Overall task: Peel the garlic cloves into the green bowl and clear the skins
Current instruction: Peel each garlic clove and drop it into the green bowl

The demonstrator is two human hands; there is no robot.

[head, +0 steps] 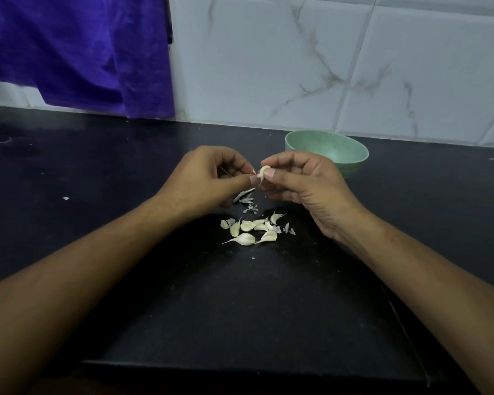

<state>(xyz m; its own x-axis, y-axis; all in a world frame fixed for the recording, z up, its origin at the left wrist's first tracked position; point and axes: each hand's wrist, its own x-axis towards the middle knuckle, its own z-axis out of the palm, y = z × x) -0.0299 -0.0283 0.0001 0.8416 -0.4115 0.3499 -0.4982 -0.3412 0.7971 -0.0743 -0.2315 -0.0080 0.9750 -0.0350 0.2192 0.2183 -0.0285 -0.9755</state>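
Observation:
A pale garlic clove is pinched between the fingertips of my right hand and my left hand, held above the black counter. A thin strip of skin hangs from the clove. Below the hands lies a small heap of several unpeeled cloves. Grey skin flakes are scattered just behind that heap. The green bowl stands behind my right hand, partly hidden by it; its visible inside looks bare.
The black counter has its front edge near the bottom of the view. A purple cloth hangs at the back left over the white marbled tile wall. A tiny white scrap lies far left.

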